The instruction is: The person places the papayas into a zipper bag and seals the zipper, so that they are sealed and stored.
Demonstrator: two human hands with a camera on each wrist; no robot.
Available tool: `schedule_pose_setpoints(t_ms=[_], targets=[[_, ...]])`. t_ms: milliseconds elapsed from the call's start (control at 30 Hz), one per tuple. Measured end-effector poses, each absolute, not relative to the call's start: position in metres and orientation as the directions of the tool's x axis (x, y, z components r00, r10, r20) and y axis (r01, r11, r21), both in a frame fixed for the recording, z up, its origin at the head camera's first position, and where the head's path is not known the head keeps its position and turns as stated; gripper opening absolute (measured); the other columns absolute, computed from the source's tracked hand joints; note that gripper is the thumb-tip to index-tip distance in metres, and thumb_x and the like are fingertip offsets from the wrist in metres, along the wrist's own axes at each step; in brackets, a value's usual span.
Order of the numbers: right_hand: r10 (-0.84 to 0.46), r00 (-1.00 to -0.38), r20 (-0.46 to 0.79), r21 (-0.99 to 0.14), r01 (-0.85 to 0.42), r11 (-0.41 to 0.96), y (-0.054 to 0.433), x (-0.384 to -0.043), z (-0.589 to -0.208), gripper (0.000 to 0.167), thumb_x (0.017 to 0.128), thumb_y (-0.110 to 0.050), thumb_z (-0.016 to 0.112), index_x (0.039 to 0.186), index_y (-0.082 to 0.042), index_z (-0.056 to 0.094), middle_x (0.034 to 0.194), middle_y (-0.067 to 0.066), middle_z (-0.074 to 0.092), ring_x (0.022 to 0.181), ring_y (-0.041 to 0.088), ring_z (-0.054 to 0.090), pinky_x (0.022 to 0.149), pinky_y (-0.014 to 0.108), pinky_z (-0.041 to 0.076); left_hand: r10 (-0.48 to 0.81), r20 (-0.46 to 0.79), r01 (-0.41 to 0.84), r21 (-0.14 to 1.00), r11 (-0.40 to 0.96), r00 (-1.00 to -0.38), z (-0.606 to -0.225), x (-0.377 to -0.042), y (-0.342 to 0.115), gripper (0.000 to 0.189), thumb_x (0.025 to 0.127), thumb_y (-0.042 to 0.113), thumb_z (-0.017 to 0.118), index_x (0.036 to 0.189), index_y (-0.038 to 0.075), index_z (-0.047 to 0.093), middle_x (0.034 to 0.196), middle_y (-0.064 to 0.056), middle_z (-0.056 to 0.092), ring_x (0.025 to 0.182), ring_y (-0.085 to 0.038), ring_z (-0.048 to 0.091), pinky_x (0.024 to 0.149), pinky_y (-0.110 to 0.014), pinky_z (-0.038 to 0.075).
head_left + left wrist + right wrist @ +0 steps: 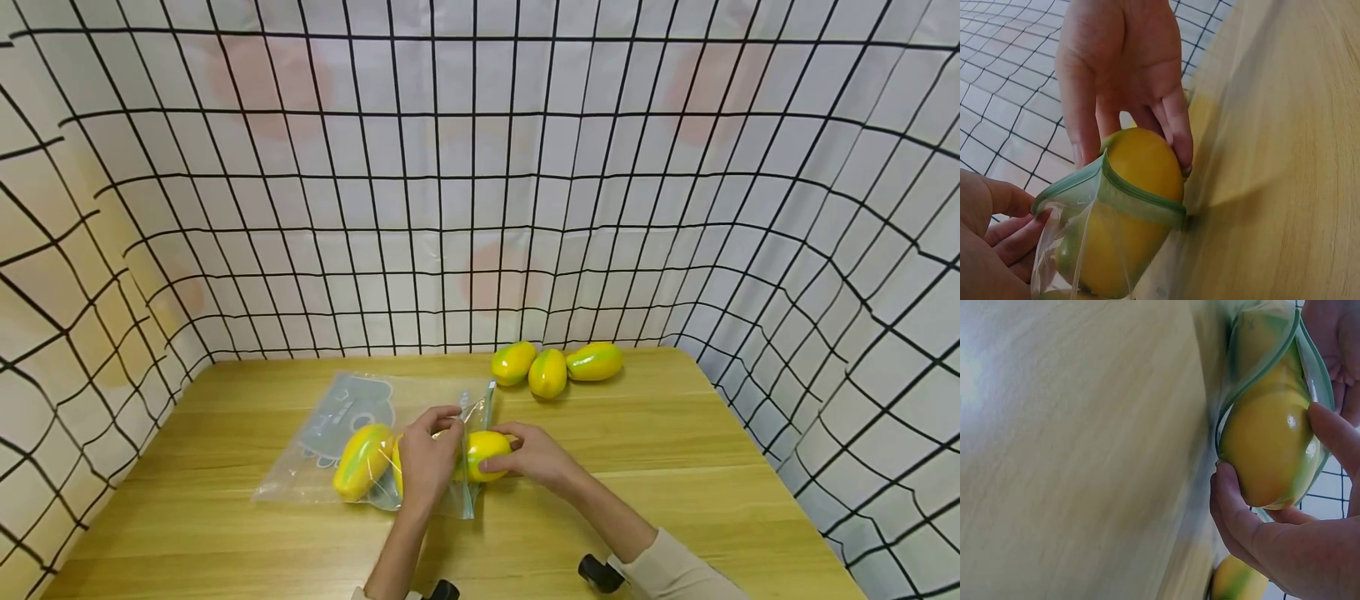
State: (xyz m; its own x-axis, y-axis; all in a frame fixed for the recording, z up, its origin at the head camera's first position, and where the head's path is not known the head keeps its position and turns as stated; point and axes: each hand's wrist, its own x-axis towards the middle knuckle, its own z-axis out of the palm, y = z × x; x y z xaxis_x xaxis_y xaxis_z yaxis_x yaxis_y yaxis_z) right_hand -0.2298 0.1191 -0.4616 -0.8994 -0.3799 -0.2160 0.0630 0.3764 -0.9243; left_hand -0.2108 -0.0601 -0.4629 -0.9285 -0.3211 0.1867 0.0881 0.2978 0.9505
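Note:
My right hand grips a yellow mango with green streaks, its thumb and fingers spread around the near end. The mango is partway through the mouth of a clear zip bag, whose green zip strip crosses its middle in the left wrist view. My left hand pinches the bag beside its mouth, between thumb and fingers. Inside the bag, another mango lies to the left, and a yellow one is partly hidden behind the left hand. The bag lies flat, with a grey printed figure.
Three more mangoes, a left one, a middle one and a right one, lie at the back of the wooden table. Black grid netting over white cloth stands around the back and sides.

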Motion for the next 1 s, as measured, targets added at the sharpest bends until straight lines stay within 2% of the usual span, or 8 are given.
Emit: schedule_pose_setpoints(t_ms=[233, 333, 567, 800, 1000], targets=[[-0.377, -0.888, -0.263, -0.933, 0.134, 0.334, 0.1142, -0.2301, -0.4678, 0.078, 0.082, -0.027, 0.085, 0.141, 0.005, 0.046, 0.121, 0.018, 0.066, 0.098, 0.021, 0.068, 0.09, 0.04, 0.057, -0.311, 0.169, 0.08, 0.957, 0.28, -0.935, -0.4664, -0.2102, -0.058, 0.016, 0.087, 0.013, 0.071, 0.101, 0.011, 0.079, 0.081, -0.001, 0.076, 0.076, -0.018, 0.064, 0.052, -0.023, 0.046], [-0.392, -0.879, -0.273, -0.936, 0.149, 0.318, 0.1137, -0.2292, -0.4658, 0.073, 0.084, -0.024, 0.082, 0.14, 0.006, 0.046, 0.122, 0.018, 0.066, 0.099, 0.02, 0.068, 0.091, 0.041, 0.057, -0.315, 0.165, 0.077, 0.959, 0.272, -0.935, -0.4671, -0.2105, -0.0583, 0.016, 0.087, 0.012, 0.072, 0.101, 0.011, 0.079, 0.082, -0.002, 0.076, 0.073, -0.017, 0.063, 0.052, -0.023, 0.045], [-0.449, -0.845, -0.291, -0.95, 0.199, 0.24, 0.1164, -0.229, -0.4601, 0.052, 0.095, -0.017, 0.065, 0.137, 0.009, 0.048, 0.128, 0.023, 0.06, 0.105, 0.023, 0.065, 0.098, 0.044, 0.055, -0.315, 0.168, 0.082, 0.96, 0.268, -0.934, -0.4669, -0.2115, -0.059, 0.015, 0.086, 0.012, 0.072, 0.1, 0.01, 0.079, 0.083, -0.003, 0.076, 0.07, -0.015, 0.061, 0.05, -0.023, 0.043], [-0.511, -0.811, -0.285, -0.958, 0.243, 0.149, 0.1181, -0.2308, -0.4592, 0.052, 0.098, -0.008, 0.057, 0.145, 0.011, 0.043, 0.137, 0.029, 0.056, 0.115, 0.031, 0.064, 0.104, 0.051, 0.049, -0.312, 0.174, 0.094, 0.963, 0.254, -0.934, -0.4675, -0.211, -0.0605, 0.015, 0.086, 0.011, 0.073, 0.1, 0.009, 0.079, 0.081, -0.004, 0.076, 0.064, -0.014, 0.058, 0.05, -0.023, 0.043], [-0.524, -0.805, -0.278, -0.96, 0.242, 0.137, 0.1152, -0.2332, -0.4631, 0.051, 0.1, -0.009, 0.057, 0.147, 0.007, 0.045, 0.141, 0.028, 0.054, 0.115, 0.029, 0.065, 0.105, 0.051, 0.048, -0.294, 0.164, 0.099, 0.97, 0.223, -0.942, -0.4671, -0.2096, -0.0611, 0.016, 0.087, 0.01, 0.072, 0.101, 0.006, 0.078, 0.082, -0.007, 0.075, 0.055, -0.012, 0.053, 0.047, -0.021, 0.04]])
